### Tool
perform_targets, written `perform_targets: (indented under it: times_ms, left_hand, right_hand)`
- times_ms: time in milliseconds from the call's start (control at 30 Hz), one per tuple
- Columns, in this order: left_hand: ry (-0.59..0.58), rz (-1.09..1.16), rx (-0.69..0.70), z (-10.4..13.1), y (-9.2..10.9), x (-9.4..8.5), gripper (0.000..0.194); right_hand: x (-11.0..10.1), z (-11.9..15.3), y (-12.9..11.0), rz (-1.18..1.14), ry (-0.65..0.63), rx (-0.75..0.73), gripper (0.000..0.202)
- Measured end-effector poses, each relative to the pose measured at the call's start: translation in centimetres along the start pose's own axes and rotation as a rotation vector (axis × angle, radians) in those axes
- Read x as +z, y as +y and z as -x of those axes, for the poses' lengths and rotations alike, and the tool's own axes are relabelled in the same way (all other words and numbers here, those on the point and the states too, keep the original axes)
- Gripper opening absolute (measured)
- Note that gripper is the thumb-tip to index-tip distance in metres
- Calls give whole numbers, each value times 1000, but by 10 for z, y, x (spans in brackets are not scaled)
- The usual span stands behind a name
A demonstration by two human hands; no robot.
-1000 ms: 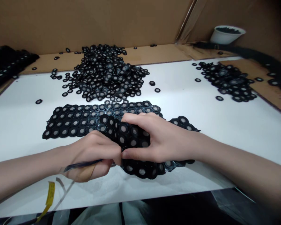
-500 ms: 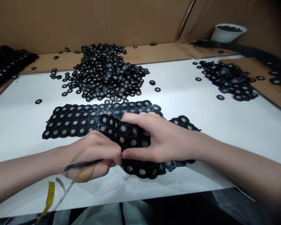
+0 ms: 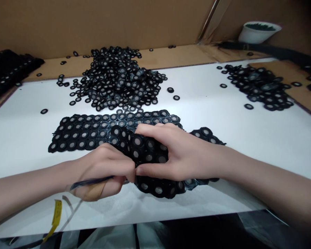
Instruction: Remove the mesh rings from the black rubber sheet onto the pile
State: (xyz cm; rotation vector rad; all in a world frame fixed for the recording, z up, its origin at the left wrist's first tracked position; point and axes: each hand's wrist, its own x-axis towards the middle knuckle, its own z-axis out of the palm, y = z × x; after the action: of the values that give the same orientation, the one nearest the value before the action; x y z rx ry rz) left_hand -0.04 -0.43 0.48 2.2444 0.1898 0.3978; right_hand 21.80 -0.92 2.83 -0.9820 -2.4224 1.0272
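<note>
A black moulded sheet of joined round discs with grey centres is bent up in front of me. My right hand wraps over it, with the thumb along the near side and the fingers on the far side. Against its left edge, my left hand is closed in a fist, its fingertips meeting the right thumb. A thin dark-blue strip crosses the left palm. What the left fingers pinch is hidden. Behind the hands a second sheet of discs lies flat on the white board.
A large heap of loose black discs lies at the back. A smaller pile is at the right. Stacked black sheets stand far left, and a white tub is at the back right. A yellow tag hangs near my left wrist.
Both hands keep nearly the same grip on the bent sheet. The view has shifted slightly, so the piles and the tub appear a little further right.
</note>
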Motion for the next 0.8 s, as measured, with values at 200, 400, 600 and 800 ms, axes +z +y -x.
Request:
perform_targets:
  times_ms: [200,400,600,800]
  left_hand:
    - [-14,14,-5,-1,1,-1,22]
    - [-37,-18,-26,-1,3,-3,15]
    - [-49,-17,-43,-1,3,-5,12]
    - [-37,12,-30,-1,2,-3,11]
  right_hand:
    - [0,0,0,7,-5,7,28]
    - [0,0,-1,-24,-18,18,27]
    - [-1,0,-1,-42,-22,9,26]
    - [-1,1,0,-33,-16,-5,26]
